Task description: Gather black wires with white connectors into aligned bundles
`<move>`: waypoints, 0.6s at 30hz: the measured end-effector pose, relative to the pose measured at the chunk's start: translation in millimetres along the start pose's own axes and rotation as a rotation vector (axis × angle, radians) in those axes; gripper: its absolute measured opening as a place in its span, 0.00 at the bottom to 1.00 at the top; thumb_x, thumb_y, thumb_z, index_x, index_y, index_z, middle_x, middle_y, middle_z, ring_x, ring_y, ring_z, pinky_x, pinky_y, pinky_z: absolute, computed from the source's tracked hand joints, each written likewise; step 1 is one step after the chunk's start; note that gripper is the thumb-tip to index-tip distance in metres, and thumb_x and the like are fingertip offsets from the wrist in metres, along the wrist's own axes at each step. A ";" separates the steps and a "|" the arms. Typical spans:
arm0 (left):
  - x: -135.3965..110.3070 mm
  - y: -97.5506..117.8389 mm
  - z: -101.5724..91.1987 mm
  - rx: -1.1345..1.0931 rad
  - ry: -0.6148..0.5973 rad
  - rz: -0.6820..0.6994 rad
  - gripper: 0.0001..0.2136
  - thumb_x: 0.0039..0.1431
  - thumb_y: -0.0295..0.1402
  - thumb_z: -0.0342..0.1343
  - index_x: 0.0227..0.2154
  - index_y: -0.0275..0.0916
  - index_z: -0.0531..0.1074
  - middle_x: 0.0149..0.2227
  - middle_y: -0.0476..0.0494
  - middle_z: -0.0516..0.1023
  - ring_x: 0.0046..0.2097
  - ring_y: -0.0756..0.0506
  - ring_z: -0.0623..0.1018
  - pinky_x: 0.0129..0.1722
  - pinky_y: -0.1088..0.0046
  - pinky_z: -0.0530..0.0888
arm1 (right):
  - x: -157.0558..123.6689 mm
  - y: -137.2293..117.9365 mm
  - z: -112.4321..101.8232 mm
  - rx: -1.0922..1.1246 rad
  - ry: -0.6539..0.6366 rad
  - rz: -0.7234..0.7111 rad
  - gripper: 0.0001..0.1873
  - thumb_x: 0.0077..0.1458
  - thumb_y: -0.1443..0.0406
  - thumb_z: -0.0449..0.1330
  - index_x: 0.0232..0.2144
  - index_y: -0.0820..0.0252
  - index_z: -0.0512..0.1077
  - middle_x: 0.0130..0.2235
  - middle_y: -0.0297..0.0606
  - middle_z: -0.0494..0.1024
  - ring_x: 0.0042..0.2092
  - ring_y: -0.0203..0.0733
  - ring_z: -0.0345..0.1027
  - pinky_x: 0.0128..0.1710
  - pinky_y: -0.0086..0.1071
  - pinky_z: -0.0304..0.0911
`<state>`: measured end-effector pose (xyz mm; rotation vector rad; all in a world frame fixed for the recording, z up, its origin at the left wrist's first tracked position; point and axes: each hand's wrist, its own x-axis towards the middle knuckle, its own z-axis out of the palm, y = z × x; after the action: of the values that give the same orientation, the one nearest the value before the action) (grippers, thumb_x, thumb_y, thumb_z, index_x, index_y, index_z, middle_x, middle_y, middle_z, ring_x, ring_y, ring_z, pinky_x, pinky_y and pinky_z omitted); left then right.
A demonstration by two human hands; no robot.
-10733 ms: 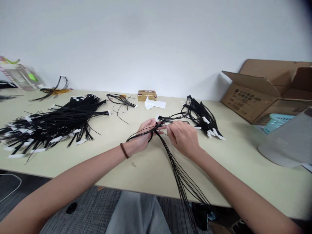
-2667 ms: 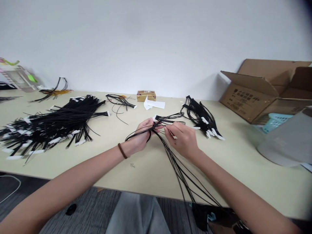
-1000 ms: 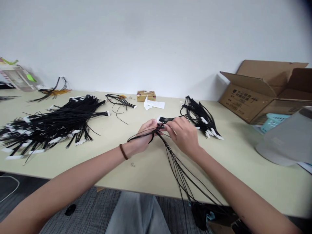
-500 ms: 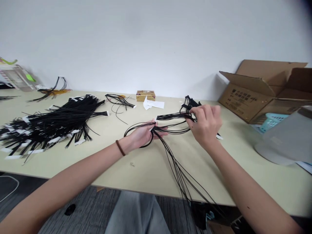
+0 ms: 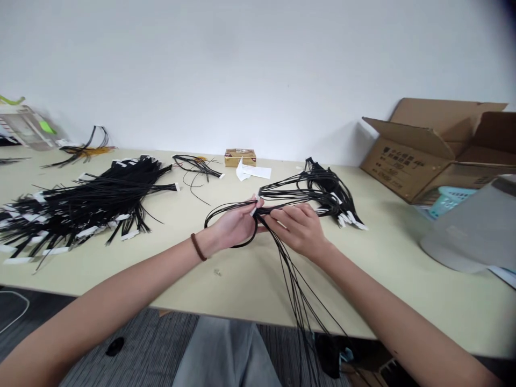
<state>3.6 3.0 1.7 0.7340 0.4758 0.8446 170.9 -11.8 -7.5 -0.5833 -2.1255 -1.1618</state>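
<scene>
Above the table, my left hand (image 5: pixel 233 227) is closed around a black wire harness (image 5: pixel 293 277) at its white connector (image 5: pixel 257 200). Its wires loop round the left side of that hand, run off to the right, and hang down over the table's front edge. Close beside the connector, my right hand (image 5: pixel 300 228) has its fingers closed on some of the black wires; the fingertips are partly hidden. Behind the right hand, a bundle of black wires (image 5: pixel 328 185) with white ends lies on the table.
A large pile of black wire harnesses (image 5: pixel 116 188) covers the table's left part. A small gold box (image 5: pixel 240 157) with white paper (image 5: pixel 258 172) stands near the wall. At the right are an open cardboard box (image 5: pixel 407 164), a turquoise basket (image 5: pixel 449 201) and a grey bin (image 5: pixel 471 231).
My right hand has moved left and down from the far wire loops to beside the connector. The bundle behind it now shows more fully. My left hand stays nearly in place.
</scene>
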 end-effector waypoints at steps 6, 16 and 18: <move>-1.5 -1.2 1.1 -0.041 -0.052 0.002 0.08 0.57 0.27 0.47 0.22 0.37 0.65 0.23 0.50 0.67 0.26 0.52 0.68 0.35 0.71 0.67 | -0.2 -1.4 2.6 0.000 0.024 0.050 0.07 0.55 0.71 0.54 0.29 0.54 0.67 0.28 0.29 0.72 0.32 0.32 0.58 0.31 0.33 0.44; 0.1 -0.9 3.0 -0.064 -0.030 0.034 0.10 0.57 0.27 0.47 0.21 0.36 0.66 0.23 0.50 0.67 0.27 0.52 0.69 0.37 0.71 0.68 | 0.3 -8.1 6.3 0.050 0.128 0.234 0.03 0.53 0.67 0.57 0.31 0.54 0.70 0.29 0.31 0.75 0.33 0.33 0.64 0.36 0.30 0.53; 2.3 -1.6 1.5 -0.078 -0.008 0.062 0.09 0.57 0.27 0.47 0.23 0.37 0.66 0.24 0.50 0.68 0.27 0.52 0.70 0.38 0.71 0.69 | 1.9 -9.1 6.3 0.219 0.132 0.336 0.05 0.53 0.68 0.56 0.34 0.54 0.70 0.32 0.32 0.76 0.36 0.33 0.67 0.38 0.30 0.57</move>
<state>6.6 3.6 1.3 0.6830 0.4131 0.9127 161.7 -10.9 -13.9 -0.7077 -1.9193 -0.7507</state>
